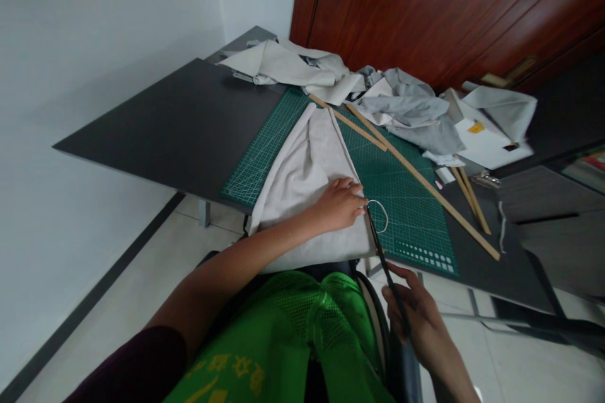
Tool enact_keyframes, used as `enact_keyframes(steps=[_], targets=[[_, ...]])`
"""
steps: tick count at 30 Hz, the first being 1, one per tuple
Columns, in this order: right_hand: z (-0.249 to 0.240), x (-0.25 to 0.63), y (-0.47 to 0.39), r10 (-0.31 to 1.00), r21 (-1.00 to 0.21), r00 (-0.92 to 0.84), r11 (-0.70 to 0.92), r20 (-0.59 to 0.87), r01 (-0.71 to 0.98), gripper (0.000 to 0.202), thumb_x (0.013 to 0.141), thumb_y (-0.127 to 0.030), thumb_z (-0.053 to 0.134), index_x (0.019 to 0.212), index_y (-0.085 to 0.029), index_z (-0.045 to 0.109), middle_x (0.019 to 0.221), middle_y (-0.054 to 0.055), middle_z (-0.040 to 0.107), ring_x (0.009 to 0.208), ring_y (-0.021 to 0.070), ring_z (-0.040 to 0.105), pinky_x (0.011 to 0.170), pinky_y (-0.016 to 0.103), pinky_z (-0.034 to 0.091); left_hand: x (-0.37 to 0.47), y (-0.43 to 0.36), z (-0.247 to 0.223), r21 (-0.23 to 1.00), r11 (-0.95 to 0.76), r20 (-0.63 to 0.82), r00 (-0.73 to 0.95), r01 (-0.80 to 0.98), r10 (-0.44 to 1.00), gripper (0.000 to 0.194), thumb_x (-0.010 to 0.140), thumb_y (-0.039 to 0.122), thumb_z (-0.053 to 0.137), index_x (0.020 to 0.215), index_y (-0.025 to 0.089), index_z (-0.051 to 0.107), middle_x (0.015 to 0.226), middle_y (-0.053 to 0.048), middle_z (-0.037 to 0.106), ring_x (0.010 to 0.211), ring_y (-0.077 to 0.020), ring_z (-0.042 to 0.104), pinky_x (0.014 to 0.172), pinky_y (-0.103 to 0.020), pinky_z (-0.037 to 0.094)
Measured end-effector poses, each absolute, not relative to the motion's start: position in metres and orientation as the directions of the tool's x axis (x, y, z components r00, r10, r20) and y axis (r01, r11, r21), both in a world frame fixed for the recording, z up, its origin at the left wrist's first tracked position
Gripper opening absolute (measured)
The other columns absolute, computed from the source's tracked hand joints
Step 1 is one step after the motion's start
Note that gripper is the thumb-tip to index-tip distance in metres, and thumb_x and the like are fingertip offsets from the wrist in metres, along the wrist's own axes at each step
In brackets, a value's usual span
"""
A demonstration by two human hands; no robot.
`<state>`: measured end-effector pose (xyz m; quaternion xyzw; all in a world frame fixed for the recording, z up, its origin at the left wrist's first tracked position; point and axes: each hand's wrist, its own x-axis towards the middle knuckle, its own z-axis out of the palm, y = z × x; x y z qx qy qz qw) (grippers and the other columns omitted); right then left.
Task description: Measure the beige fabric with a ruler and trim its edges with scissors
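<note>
Head view: the right hand [416,315] grips a long dark tool [381,253], its tip at the pale cloth's [302,170] edge. The left hand [339,204] rests on the cloth, fingers bent; whether it pinches cannot be determined. The cloth lies over a green cutting mat [401,201] on the worktop [184,119].

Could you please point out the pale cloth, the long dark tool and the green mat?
Pale cloth [302,181]: head view, its creased middle.
Long dark tool [380,250]: head view, its slim front part.
Green mat [406,208]: head view, bare surface right of the cloth.
</note>
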<state>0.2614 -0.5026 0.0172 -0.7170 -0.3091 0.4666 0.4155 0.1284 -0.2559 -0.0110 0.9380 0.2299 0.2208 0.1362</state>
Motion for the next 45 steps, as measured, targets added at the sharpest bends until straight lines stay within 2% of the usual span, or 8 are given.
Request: enact_keyframes(steps=[8, 15, 22, 29, 33, 38, 45], targets=[[0.025, 0.252, -0.503, 0.829, -0.893, 0.400, -0.447, -0.390, 0.056, 0.057, 0.088, -0.060, 0.078, 0.131, -0.027, 0.060, 0.059, -0.011, 0.049, 0.037, 0.0080, 0.036, 0.035, 0.020, 0.028, 0.127, -0.256, -0.011, 0.345, -0.865, 0.353, 0.803, 0.364, 0.479, 0.025, 0.106, 0.030, 0.059, 0.123, 0.028, 0.077, 0.141, -0.007, 0.065, 0.137, -0.0298, 0.050, 0.111, -0.047, 0.041], [0.015, 0.262, -0.504, 0.834, -0.885, 0.384, -0.459, -0.397, 0.081, 0.066, 0.083, -0.066, 0.079, 0.132, -0.026, 0.060, 0.055, -0.012, 0.046, 0.035, 0.0086, 0.037, 0.033, 0.020, 0.028, 0.126, -0.256, -0.012, 0.358, -0.861, 0.349, 0.804, 0.361, 0.481, 0.026, 0.105, 0.029, 0.060, 0.126, 0.029, 0.077, 0.145, -0.007, 0.062, 0.139, -0.0300, 0.049, 0.113, -0.047, 0.040], [0.027, 0.250, -0.503, 0.832, -0.896, 0.414, -0.437, -0.370, 0.076, 0.059, 0.086, -0.063, 0.079, 0.128, -0.026, 0.063, 0.056, -0.011, 0.047, 0.037, 0.0083, 0.036, 0.035, 0.020, 0.028, 0.126, -0.255, -0.014, 0.355, -0.864, 0.356, 0.803, 0.358, 0.478, 0.028, 0.105, 0.027, 0.060, 0.128, 0.030, 0.076, 0.147, -0.007, 0.062, 0.140, -0.0301, 0.049, 0.114, -0.049, 0.039], [0.020, 0.260, -0.505, 0.825, -0.877, 0.365, -0.479, -0.431, 0.048, 0.065, 0.085, -0.066, 0.078, 0.134, -0.027, 0.059, 0.059, -0.011, 0.047, 0.038, 0.0086, 0.038, 0.036, 0.021, 0.030, 0.126, -0.255, -0.012, 0.340, -0.867, 0.346, 0.808, 0.365, 0.476, 0.031, 0.105, 0.030, 0.060, 0.134, 0.029, 0.070, 0.143, -0.006, 0.063, 0.137, -0.0295, 0.050, 0.112, -0.046, 0.039], [0.015, 0.262, -0.505, 0.821, -0.879, 0.360, -0.476, -0.443, 0.005, 0.069, 0.083, -0.068, 0.078, 0.134, -0.026, 0.058, 0.058, -0.011, 0.049, 0.037, 0.0086, 0.038, 0.036, 0.021, 0.028, 0.127, -0.254, -0.012, 0.363, -0.859, 0.361, 0.795, 0.361, 0.487, 0.029, 0.103, 0.028, 0.064, 0.132, 0.024, 0.067, 0.140, -0.007, 0.065, 0.136, -0.0279, 0.052, 0.113, -0.044, 0.041], [0.010, 0.259, -0.506, 0.820, -0.892, 0.383, -0.452, -0.425, -0.020, 0.064, 0.086, -0.064, 0.078, 0.135, -0.027, 0.057, 0.059, -0.010, 0.051, 0.037, 0.0079, 0.038, 0.035, 0.020, 0.027, 0.127, -0.254, -0.012, 0.351, -0.867, 0.364, 0.802, 0.354, 0.474, 0.016, 0.102, 0.028, 0.065, 0.116, 0.024, 0.073, 0.137, -0.006, 0.066, 0.136, -0.0295, 0.052, 0.111, -0.046, 0.042], [0.007, 0.255, -0.506, 0.827, -0.901, 0.395, -0.434, -0.400, -0.004, 0.064, 0.087, -0.066, 0.076, 0.133, -0.026, 0.057, 0.058, -0.012, 0.048, 0.037, 0.0072, 0.035, 0.034, 0.019, 0.027, 0.124, -0.254, -0.008, 0.361, -0.863, 0.349, 0.807, 0.353, 0.476, 0.020, 0.103, 0.027, 0.064, 0.119, 0.025, 0.075, 0.139, -0.007, 0.065, 0.138, -0.0295, 0.051, 0.115, -0.048, 0.041]])
